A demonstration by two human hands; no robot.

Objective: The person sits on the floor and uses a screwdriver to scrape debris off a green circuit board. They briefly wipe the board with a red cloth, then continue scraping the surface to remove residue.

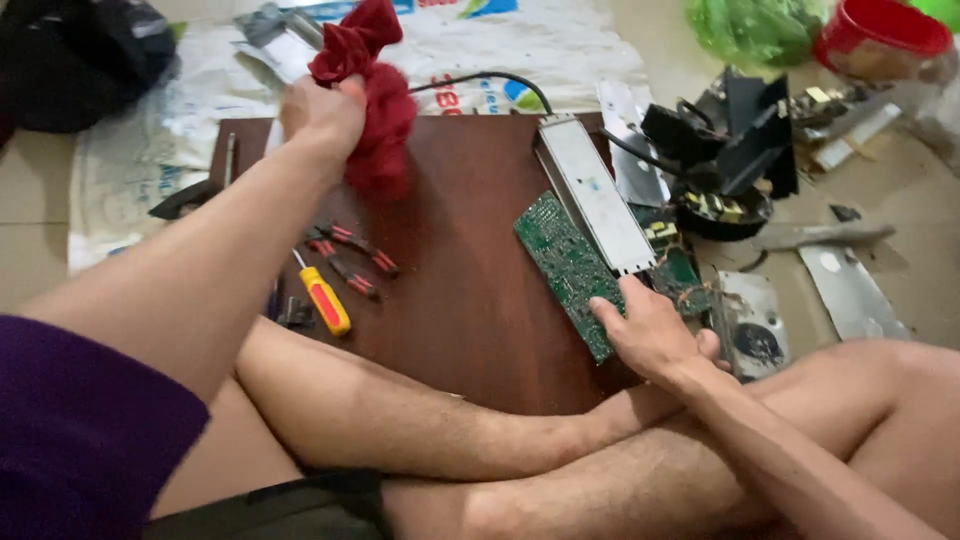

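My left hand (322, 116) is raised over the far left of a dark brown board (470, 290) and grips a crumpled red cloth (375, 100). Fingers of my right hand (650, 335) rest on the near end of a green circuit board (567, 268) lying on the wooden board's right side. Beside the circuit board lies a long silver metal casing (596, 195) with a black cable (490, 80) running from its far end.
A yellow-handled screwdriver (324, 298) and red-handled pliers (350, 255) lie on the board's left part. Black plastic parts (735, 135), a coil piece (720, 208) and metal plates (850, 290) litter the floor at right. A red tub (880, 30) and green bag (755, 25) sit far right. My crossed legs are in front.
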